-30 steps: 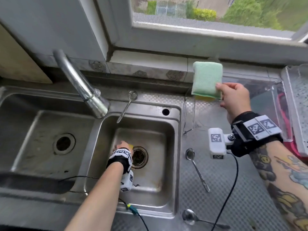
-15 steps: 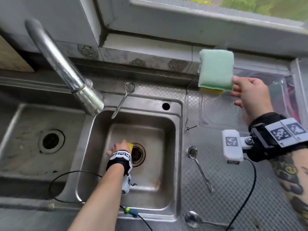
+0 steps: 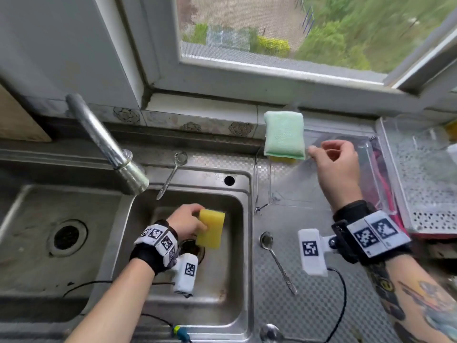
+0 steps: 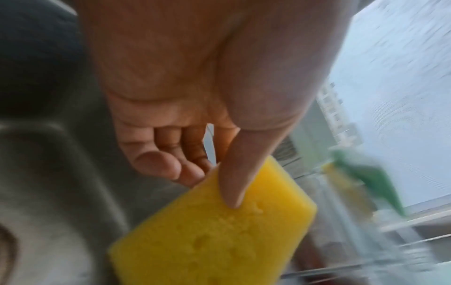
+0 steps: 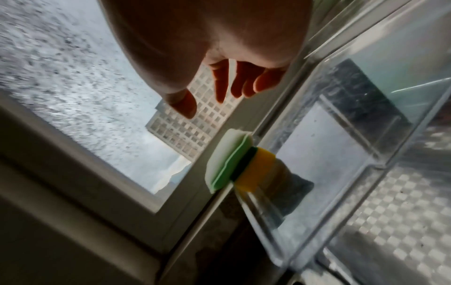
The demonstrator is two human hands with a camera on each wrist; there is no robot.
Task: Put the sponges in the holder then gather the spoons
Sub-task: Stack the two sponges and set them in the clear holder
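Note:
My left hand [image 3: 197, 222] pinches a yellow sponge [image 3: 211, 229] by its top edge and holds it above the right sink basin [image 3: 222, 305]; the thumb lies on its face [image 4: 219, 241]. A green sponge [image 3: 284, 134] stands upright in the clear holder [image 3: 291, 194] beside a yellow-and-green sponge [image 5: 256, 169]. My right hand [image 3: 329, 154] hovers just right of it, its fingers [image 5: 219, 84] loosely curled around nothing. One spoon [image 3: 173, 173] lies behind the basin, another spoon [image 3: 277, 261] on the counter, and a third spoon [image 3: 272, 332] at the front edge.
The faucet [image 3: 106, 144] slants over the divider between the two basins. A white perforated tray [image 3: 425, 194] stands at the far right with a red item beside it. Wrist-camera cables trail over the basin front and the counter.
My left hand has lifted the yellow sponge off the basin floor. My right hand has let go of the green sponge, which now stands in the holder.

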